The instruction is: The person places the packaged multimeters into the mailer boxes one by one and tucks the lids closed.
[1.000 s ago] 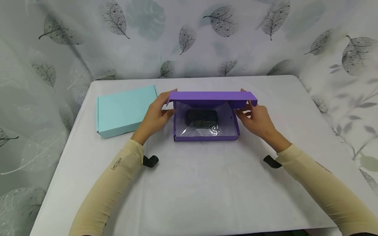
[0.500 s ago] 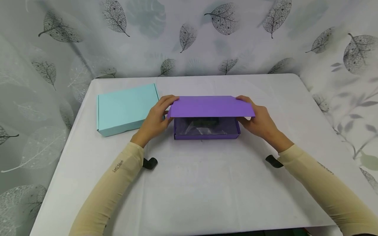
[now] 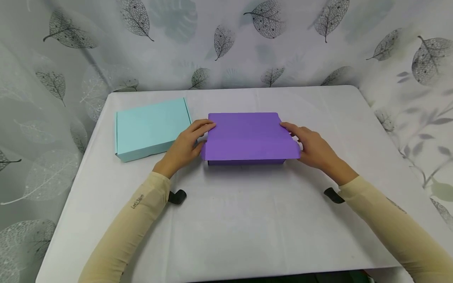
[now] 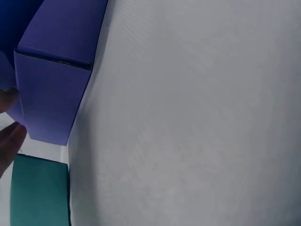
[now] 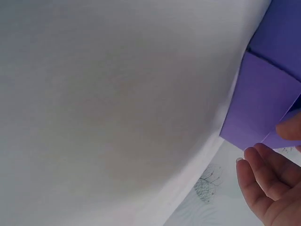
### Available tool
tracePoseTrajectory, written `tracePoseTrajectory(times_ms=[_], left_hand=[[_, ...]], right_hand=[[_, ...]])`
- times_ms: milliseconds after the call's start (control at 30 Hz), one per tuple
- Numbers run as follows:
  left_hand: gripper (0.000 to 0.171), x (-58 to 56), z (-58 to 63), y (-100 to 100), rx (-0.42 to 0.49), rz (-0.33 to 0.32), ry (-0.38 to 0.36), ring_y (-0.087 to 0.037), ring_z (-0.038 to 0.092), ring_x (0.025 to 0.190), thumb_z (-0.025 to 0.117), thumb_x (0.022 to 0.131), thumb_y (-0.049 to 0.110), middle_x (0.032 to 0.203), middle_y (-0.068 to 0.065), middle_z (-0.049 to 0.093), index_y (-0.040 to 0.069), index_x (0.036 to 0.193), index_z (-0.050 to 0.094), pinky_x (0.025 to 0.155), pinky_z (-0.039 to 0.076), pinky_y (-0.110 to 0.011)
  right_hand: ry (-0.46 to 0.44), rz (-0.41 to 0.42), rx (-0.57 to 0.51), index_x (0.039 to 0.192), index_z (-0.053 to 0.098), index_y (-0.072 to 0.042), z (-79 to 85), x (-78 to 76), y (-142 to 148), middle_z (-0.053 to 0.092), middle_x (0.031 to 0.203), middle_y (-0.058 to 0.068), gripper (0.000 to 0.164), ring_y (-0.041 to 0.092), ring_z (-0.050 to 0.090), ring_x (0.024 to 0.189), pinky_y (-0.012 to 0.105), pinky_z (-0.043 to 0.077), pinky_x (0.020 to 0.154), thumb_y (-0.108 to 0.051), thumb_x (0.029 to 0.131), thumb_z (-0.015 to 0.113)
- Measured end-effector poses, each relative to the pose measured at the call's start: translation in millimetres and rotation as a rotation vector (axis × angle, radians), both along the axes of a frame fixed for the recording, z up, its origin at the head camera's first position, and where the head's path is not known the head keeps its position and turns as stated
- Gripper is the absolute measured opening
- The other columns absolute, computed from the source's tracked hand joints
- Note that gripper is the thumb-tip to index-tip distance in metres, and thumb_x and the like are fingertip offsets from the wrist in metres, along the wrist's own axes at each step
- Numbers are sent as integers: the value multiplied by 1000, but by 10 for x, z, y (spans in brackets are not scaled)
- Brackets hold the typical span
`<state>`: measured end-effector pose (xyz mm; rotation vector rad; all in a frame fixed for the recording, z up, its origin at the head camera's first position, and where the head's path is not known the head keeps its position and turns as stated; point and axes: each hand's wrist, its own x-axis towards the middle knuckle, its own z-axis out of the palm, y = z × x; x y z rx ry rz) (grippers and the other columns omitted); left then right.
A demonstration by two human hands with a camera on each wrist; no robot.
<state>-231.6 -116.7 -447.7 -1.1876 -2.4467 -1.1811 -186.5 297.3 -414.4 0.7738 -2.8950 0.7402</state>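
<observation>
A purple cardboard box [image 3: 247, 133] sits mid-table, its lid tilted down over the tray with the front flap sticking out past the front wall. My left hand [image 3: 184, 147] holds the lid's left side, forefinger at the back corner and thumb lower along the edge. On the opposite side my right hand [image 3: 311, 147] holds the lid edge between forefinger and thumb. In the right wrist view the thumb [image 5: 289, 127] lies at the purple side flap, and the other fingers [image 5: 263, 174] are loosely bent beside the box. The box's contents are hidden under the lid.
A closed light-blue cardboard box [image 3: 152, 127] lies left of the purple one, close to my left hand. A white cloth [image 3: 240, 224] covers the table. Leaf-patterned curtains [image 3: 233, 43] hang behind and at both sides.
The purple lid has swung forward and down, covering the dark, plastic-wrapped item that showed inside. Both hands have come slightly down and toward me with it. The light-blue box stays put.
</observation>
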Motion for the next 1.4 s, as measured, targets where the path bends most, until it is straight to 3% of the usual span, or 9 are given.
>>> tracePoseTrajectory(times_ms=[167,400,567,700,833,1100,1400], left_hand=[[62,22,1,-20,-26,-11,7,-29,53,134,69,90,-18,149,-13,50,0,148,55,105,48,-40],[56,42,-9,-37,-85,-11,1,-31,55,132,69,95,-11,149,-13,50,0,148,56,103,49,-43],[52,57,10,-61,-122,-7,-1,-30,54,133,66,98,-8,151,-12,50,1,148,56,105,48,-43],[48,72,18,-88,-148,-5,-23,-30,53,136,60,101,-6,150,-11,52,5,148,58,107,46,-44],[46,88,9,-107,-183,-14,-51,-29,50,139,54,104,-2,151,-10,52,10,148,59,107,45,-44],[42,138,37,-97,-218,-8,-90,-27,46,142,53,110,21,158,-7,46,13,152,57,113,40,-46],[52,218,66,-87,-280,19,-108,-29,37,148,58,108,40,163,-5,39,15,153,55,115,36,-52]], right_hand=[[-30,7,62,161,40,-18,-10,31,41,61,133,25,80,42,60,119,60,53,82,1,92,75],[-23,40,131,163,36,-21,-45,50,98,58,140,23,82,40,58,123,53,56,71,7,92,65],[-33,55,154,165,33,-23,-63,60,116,55,144,22,87,37,58,118,40,47,58,11,89,57],[-27,66,157,164,37,-21,-72,60,125,50,152,18,86,38,54,126,35,41,54,14,86,52],[-37,81,162,163,39,-18,-84,63,133,44,158,15,84,41,47,138,34,41,55,14,86,50],[-27,90,158,162,40,-17,-95,72,134,45,158,15,83,40,48,137,34,41,57,14,85,51],[-54,102,158,162,39,-13,-92,95,114,45,158,17,82,40,47,138,39,45,66,15,86,53]])
